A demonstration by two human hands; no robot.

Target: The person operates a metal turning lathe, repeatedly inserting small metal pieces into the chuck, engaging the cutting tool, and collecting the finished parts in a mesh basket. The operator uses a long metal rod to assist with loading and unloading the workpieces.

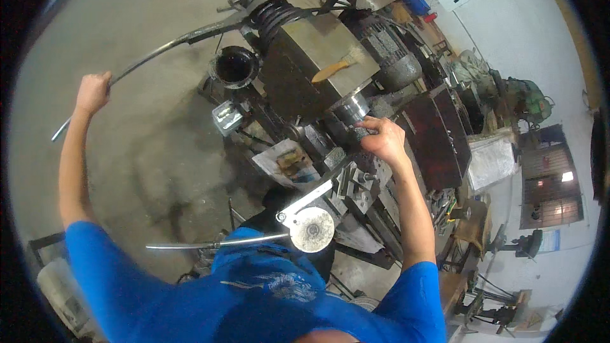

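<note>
Hands well apart. Left hand (93, 91) fisted round long curved metal lever (159, 51), arm raised out over bare concrete floor (146, 152), open room on that side. Right hand (381, 140) closed on small dark workpiece (359, 133) just below shiny steel cylinder (351, 107) of machine (318, 57). Brush (337, 67) lies on machine top. Clutter crowds right side.

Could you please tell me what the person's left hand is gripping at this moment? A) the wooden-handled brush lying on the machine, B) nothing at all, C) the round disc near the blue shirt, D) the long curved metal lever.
D: the left hand is closed around the long curved lever, raised out to the side, while the brush lies untouched on top of the machine.
</note>
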